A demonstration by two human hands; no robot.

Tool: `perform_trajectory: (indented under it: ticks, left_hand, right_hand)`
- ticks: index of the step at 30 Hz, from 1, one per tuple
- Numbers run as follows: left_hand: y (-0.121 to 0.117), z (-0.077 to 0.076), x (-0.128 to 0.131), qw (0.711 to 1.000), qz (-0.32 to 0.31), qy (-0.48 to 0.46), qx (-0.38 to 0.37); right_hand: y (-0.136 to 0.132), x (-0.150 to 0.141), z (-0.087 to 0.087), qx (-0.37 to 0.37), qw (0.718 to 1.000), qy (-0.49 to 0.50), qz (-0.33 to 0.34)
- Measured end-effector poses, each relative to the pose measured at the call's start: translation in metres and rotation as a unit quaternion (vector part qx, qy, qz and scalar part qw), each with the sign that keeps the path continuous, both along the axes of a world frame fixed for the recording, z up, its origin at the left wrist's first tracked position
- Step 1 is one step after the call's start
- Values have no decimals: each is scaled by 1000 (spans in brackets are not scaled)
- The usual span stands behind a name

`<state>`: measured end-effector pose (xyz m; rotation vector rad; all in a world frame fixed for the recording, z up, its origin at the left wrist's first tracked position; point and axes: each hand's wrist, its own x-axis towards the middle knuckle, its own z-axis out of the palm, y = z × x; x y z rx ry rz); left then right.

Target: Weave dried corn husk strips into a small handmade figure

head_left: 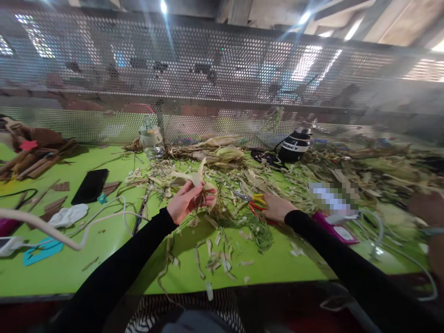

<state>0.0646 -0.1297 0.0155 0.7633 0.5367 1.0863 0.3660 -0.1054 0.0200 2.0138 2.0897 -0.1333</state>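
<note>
My left hand (183,203) is closed around a pale corn husk piece (196,177), shaped into pointed strips that stick up and to the left. Its fingers curl under the husk, over the littered table (291,266). To the right, my right hand (278,208) is closed at the yellow and red handles of a pair of scissors (257,200); the blades point left toward the husk. Some of its fingers are hidden from view. Between and below the hands lie green shredded strands (262,233) and small husk scraps (225,263).
Behind the hands are heaped husks (222,155), a clear bottle (151,141) and a black bottle (294,147), with a perforated metal screen (215,69) beyond. A phone (90,186) and white cables lie left; a magenta power strip (335,229) lies right, near another person's arm (435,252).
</note>
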Motion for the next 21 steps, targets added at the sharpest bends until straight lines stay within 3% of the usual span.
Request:
perform_trajectory:
  ticks: [3,8,12,15,21]
  left_hand:
    - [0,0,0,1000,-15,-18,-5]
    - [4,0,2,999,-1,-38,-16]
    - [6,1,5,998,42,-34,-33]
    - [6,2,6,997,60,-35,-27]
    - [7,-2,8,997,66,-43,-25]
  right_hand:
    - [1,8,16,20,1000,-9,-19]
    - [-9,8,64,119,992,46,18]
    - [-32,-8,88,93,973,207,49]
    - [-51,-22,82,-31,927,357,109]
    - [-66,-55,35,-121,914,338,187]
